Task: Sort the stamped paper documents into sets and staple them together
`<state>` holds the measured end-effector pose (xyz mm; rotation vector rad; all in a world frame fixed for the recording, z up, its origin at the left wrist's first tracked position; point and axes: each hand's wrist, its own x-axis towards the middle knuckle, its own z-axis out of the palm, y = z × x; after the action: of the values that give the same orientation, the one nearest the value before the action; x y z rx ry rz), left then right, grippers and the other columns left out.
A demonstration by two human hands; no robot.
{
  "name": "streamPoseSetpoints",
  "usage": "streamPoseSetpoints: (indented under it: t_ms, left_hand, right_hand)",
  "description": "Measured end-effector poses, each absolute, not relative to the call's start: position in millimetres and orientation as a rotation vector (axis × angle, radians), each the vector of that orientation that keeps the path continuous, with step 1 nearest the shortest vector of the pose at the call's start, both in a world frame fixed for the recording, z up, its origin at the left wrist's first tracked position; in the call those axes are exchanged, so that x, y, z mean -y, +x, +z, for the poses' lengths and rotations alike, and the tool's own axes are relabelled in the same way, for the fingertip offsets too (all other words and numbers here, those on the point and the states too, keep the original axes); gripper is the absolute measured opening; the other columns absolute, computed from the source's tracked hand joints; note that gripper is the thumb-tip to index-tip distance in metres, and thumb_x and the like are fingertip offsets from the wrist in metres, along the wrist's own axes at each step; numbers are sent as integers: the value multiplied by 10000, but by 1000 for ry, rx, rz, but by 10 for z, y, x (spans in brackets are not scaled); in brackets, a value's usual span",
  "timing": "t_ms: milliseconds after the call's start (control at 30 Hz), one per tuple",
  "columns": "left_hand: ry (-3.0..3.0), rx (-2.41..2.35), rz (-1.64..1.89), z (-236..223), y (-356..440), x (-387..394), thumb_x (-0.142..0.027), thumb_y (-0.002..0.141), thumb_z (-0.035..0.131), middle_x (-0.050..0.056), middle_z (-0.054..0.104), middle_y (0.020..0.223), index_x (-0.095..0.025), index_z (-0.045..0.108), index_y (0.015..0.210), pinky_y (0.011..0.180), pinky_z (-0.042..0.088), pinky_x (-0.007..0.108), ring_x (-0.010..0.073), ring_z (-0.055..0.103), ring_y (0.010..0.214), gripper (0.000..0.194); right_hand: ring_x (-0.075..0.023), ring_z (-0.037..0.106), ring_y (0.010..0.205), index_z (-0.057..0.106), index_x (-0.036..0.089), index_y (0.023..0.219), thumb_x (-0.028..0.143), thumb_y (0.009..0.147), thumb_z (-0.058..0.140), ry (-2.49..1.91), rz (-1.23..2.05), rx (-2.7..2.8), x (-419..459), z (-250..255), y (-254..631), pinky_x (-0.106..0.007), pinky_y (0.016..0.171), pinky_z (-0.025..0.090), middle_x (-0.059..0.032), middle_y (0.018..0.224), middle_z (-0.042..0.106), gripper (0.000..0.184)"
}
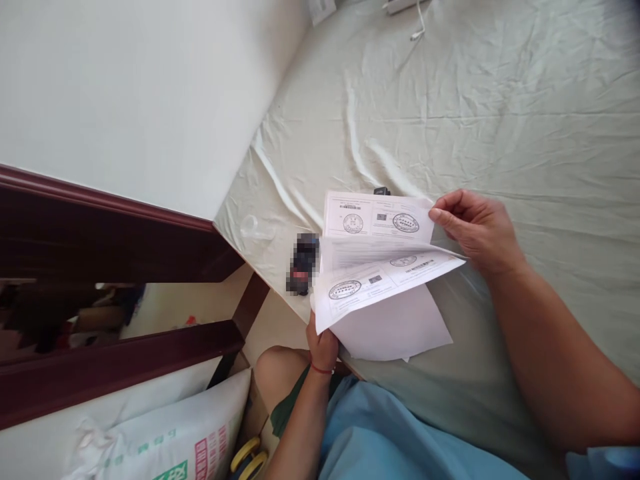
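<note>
A sheaf of stamped white papers (385,267) lies at the corner of a bed covered with a pale green sheet (500,120). My left hand (323,347) grips the sheaf's near-left corner from below, fingers closed on it. My right hand (475,227) pinches the right edge of an upper sheet, lifting it so the pages fan apart. A plain white sheet (400,330) lies under the stack. A small dark object (303,263), blurred out, sits on the sheet just left of the papers.
A white wall (140,93) and a dark wooden bed frame (110,220) stand to the left. White printed sacks (165,433) lie on the floor below. A white cable (419,27) and a white device lie at the bed's far edge.
</note>
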<state>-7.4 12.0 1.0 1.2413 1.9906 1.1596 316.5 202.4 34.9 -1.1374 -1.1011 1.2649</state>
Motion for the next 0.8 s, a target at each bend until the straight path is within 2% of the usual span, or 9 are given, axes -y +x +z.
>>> streamPoseSetpoints:
  t_ms: [133, 267, 367, 533, 700, 767, 800]
  left_hand:
    - [1299, -2055, 1147, -11, -106, -108, -394, 901, 681, 84, 803, 1070, -185, 793, 1058, 987, 589, 437, 311, 730, 1057, 283]
    - [1304, -2062, 1178, -61, -116, -84, -398, 922, 678, 83, 804, 1072, -162, 767, 1140, 888, 584, 379, 270, 720, 979, 334]
    - [1278, -2050, 1194, -78, -104, -84, -399, 926, 677, 86, 806, 1090, -153, 755, 1184, 876, 579, 362, 266, 724, 988, 365]
    - [1274, -2009, 1204, -79, -84, -92, -393, 935, 673, 89, 806, 1113, -153, 750, 1194, 908, 571, 352, 265, 731, 1022, 362]
    - [1266, -2007, 1241, -117, -90, -103, -431, 925, 706, 96, 807, 1113, -155, 752, 1192, 899, 575, 354, 264, 732, 1009, 386]
    - [1267, -2017, 1253, -126, -95, -107, -440, 919, 710, 100, 807, 1122, -155, 750, 1196, 913, 577, 365, 271, 735, 1026, 399]
    - [1269, -2023, 1250, -126, -98, -108, -441, 918, 707, 102, 806, 1128, -155, 749, 1197, 923, 578, 372, 276, 737, 1036, 401]
  right_hand:
    - [-143, 539, 641, 711, 213, 840, 410, 833, 786, -1152, 1277, 1075, -2023, 329, 3184, -313, 567, 416, -26, 735, 627, 211]
    - [-119, 483, 603, 688, 221, 853, 383, 822, 815, -1177, 1294, 1031, -2043, 271, 3177, -289, 533, 359, -12, 733, 616, 207]
    - [-105, 433, 558, 638, 225, 832, 380, 796, 837, -1173, 1380, 962, -2061, 269, 3151, -276, 502, 323, 4, 687, 568, 254]
    - [-83, 369, 529, 581, 228, 837, 478, 761, 889, -1056, 1478, 928, -2075, 274, 3139, -260, 466, 283, 24, 681, 517, 403]
    - [-50, 335, 500, 608, 214, 830, 446, 790, 909, -842, 1629, 851, -2037, 355, 3173, -228, 435, 224, 40, 662, 479, 382]
    - [-31, 330, 482, 622, 201, 830, 401, 829, 892, -731, 1726, 843, -1989, 413, 3213, -215, 425, 214, 36, 682, 528, 336]
    - [-18, 332, 471, 621, 193, 830, 381, 858, 872, -673, 1785, 868, -1962, 438, 3243, -211, 418, 209, 23, 733, 599, 314]
